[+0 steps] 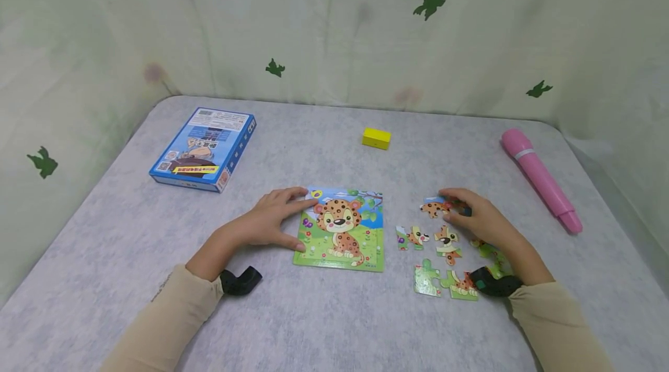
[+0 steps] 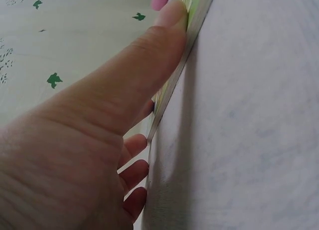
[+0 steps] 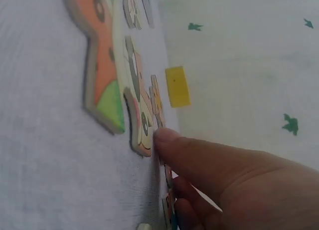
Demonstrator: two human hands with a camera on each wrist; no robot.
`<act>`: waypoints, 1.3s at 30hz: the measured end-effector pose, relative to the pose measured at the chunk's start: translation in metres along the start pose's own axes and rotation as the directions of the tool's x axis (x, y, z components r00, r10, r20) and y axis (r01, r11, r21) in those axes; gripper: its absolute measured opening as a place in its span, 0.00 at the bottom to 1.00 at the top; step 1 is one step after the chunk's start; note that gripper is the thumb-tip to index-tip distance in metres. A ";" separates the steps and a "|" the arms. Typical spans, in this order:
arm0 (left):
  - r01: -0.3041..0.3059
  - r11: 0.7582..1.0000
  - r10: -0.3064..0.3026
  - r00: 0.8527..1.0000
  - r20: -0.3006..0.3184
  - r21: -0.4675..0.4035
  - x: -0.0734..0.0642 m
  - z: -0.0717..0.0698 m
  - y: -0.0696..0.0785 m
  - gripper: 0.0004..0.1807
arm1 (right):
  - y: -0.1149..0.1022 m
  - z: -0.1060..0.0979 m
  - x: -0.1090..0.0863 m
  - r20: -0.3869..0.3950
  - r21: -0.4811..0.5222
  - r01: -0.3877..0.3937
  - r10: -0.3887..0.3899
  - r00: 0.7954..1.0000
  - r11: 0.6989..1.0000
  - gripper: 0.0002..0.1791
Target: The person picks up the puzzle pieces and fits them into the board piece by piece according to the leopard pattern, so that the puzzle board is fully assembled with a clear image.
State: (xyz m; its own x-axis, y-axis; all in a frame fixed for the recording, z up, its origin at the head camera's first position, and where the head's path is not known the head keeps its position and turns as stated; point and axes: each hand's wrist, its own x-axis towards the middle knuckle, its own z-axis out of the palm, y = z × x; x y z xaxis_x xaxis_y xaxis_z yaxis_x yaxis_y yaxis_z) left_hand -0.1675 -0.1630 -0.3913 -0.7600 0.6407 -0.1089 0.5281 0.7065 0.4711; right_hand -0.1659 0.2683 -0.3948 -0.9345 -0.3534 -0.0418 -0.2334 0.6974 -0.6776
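A square puzzle board [image 1: 342,235] with a spotted cub picture lies flat at the middle of the table. My left hand [image 1: 269,218] rests at its left side, thumb on the lower corner and index finger across the upper part; the left wrist view shows the thumb [image 2: 172,28] over the board's edge. To the right, my right hand [image 1: 478,215] pinches a spotted puzzle piece [image 1: 434,208] at the top of a group of loose pieces, thumb and fingers on opposite sides. Nearer me lie cub-face pieces [image 1: 446,241] and green-edged pieces [image 1: 425,279].
A blue box [image 1: 204,145] lies at the back left. A small yellow block [image 1: 376,138] sits at the back middle, and a pink microphone-shaped thing [image 1: 540,177] lies far right. More green pieces [image 1: 486,250] are partly covered by my right wrist. A pale curtain [image 1: 334,24] hangs behind the table.
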 end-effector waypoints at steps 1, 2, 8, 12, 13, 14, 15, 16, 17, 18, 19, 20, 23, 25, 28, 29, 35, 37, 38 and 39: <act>0.001 1.000 -0.001 1.000 0.001 0.001 0.000 0.000 0.000 0.50 | 0.001 0.001 0.000 -0.008 -0.021 0.012 -0.012 1.000 1.000 0.27; 0.001 1.000 -0.001 1.000 0.001 0.002 0.000 0.001 -0.001 0.50 | 0.001 0.001 0.001 -0.019 -0.044 0.025 -0.026 0.999 0.999 0.26; -0.008 1.000 0.008 1.000 -0.007 0.005 0.000 0.001 -0.001 0.50 | -0.002 0.004 0.001 -0.075 -0.118 0.054 -0.063 0.995 0.992 0.25; -0.016 1.000 0.015 1.000 -0.014 -0.008 -0.001 0.000 0.000 0.50 | -0.007 0.004 0.001 -0.111 -0.102 0.063 -0.074 0.991 0.993 0.24; -0.014 1.000 0.014 1.000 -0.014 -0.012 -0.001 0.000 0.000 0.49 | -0.010 0.004 0.001 -0.122 -0.097 0.074 -0.085 0.989 0.993 0.24; -0.016 1.000 0.016 1.000 -0.014 -0.010 -0.001 0.000 0.000 0.50 | -0.013 0.004 0.001 -0.132 -0.095 0.084 -0.096 0.987 0.992 0.24; -0.016 1.000 0.016 1.000 -0.015 -0.011 -0.001 0.001 0.000 0.50 | -0.016 0.004 0.001 -0.144 -0.092 0.099 -0.111 0.983 0.991 0.24; -0.016 1.000 0.016 1.000 -0.014 -0.010 -0.001 0.001 0.000 0.50 | -0.020 0.004 0.001 -0.157 -0.090 0.118 -0.131 0.979 0.989 0.23; -0.017 1.000 0.017 1.000 -0.012 -0.008 -0.001 0.001 -0.001 0.50 | -0.025 0.004 0.001 -0.170 -0.092 0.138 -0.152 0.974 0.986 0.23; -0.017 1.000 0.017 1.000 -0.012 -0.007 -0.001 0.002 -0.001 0.50 | -0.030 0.004 0.000 -0.182 -0.091 0.158 -0.173 0.968 0.983 0.23; -0.016 1.000 0.016 1.000 -0.011 -0.005 -0.001 0.002 -0.001 0.50 | -0.036 0.005 0.001 -0.193 -0.097 0.181 -0.197 0.961 0.979 0.22; -0.015 1.000 0.015 1.000 -0.010 -0.004 -0.001 0.002 -0.001 0.50 | -0.042 0.006 0.001 -0.204 -0.104 0.201 -0.219 0.954 0.974 0.22; -0.016 1.000 0.016 1.000 -0.012 -0.006 -0.001 0.002 -0.001 0.50 | -0.061 0.010 0.004 -0.226 -0.113 0.259 -0.278 0.933 0.959 0.22; -0.010 1.000 0.010 1.000 -0.011 -0.007 -0.001 0.002 -0.001 0.50 | -0.073 0.013 0.008 -0.233 -0.114 0.294 -0.313 0.921 0.949 0.22; -0.006 1.000 0.006 1.000 -0.010 -0.008 -0.001 0.002 0.000 0.49 | -0.090 0.022 0.015 -0.229 -0.094 0.341 -0.353 0.907 0.936 0.22; -0.004 1.000 0.004 1.000 -0.009 -0.006 -0.001 0.002 0.000 0.49 | -0.095 0.026 0.018 -0.223 -0.091 0.352 -0.364 0.904 0.932 0.22; -0.009 1.000 0.010 1.000 -0.029 0.018 -0.001 0.003 0.002 0.46 | -0.117 0.055 0.036 -0.155 -0.058 0.368 -0.373 0.915 0.928 0.23; -0.005 0.999 0.007 0.999 -0.048 0.041 -0.001 0.004 0.003 0.45 | -0.122 0.066 0.042 -0.120 -0.058 0.339 -0.344 0.931 0.939 0.23; -0.006 0.999 0.009 0.998 -0.059 0.049 0.000 0.005 0.004 0.44 | -0.123 0.071 0.045 -0.102 -0.064 0.324 -0.329 0.939 0.944 0.23; -0.006 0.998 0.010 0.997 -0.071 0.061 0.000 0.006 0.005 0.44 | -0.124 0.075 0.047 -0.084 -0.077 0.309 -0.315 0.945 0.948 0.22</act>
State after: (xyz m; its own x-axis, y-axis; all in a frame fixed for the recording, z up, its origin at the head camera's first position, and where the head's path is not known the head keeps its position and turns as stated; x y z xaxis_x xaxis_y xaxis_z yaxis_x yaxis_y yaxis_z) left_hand -0.1632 -0.1579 -0.3943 -0.7797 0.6248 -0.0420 0.5544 0.7199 0.4176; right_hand -0.1610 0.1186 -0.3681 -0.8326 -0.5013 0.2354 -0.5306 0.6000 -0.5988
